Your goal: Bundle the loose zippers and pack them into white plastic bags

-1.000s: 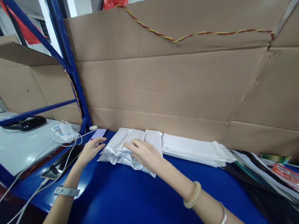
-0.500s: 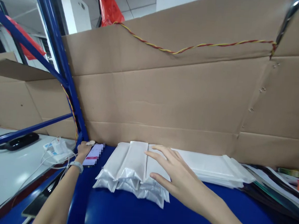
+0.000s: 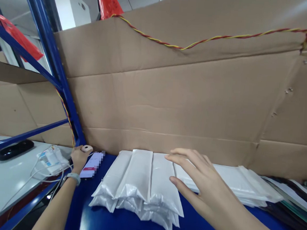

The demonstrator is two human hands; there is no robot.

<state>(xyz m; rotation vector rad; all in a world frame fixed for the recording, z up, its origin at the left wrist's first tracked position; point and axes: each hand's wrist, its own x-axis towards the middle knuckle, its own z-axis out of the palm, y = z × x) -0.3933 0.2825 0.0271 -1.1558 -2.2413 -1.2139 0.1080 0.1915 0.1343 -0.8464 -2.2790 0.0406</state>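
White padded plastic pouches [image 3: 137,181] are flanked by the open, empty right hand [image 3: 199,175]; left of them, a small white round object [image 3: 87,148] is gripped by the left hand [image 3: 79,158].

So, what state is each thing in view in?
Left hand: closed on a small white round item.
Right hand: open, holding nothing.
White packets: stacked side by side, lying down.
Phone: face up, screen lit.
Flat white bags: piled flat.
Twisted wire: sagging across the cardboard.
Red bag: hanging.

Packing-type workspace: blue workbench [image 3: 192,228], cardboard partition [image 3: 170,102], stacked white pouches [image 3: 138,174].
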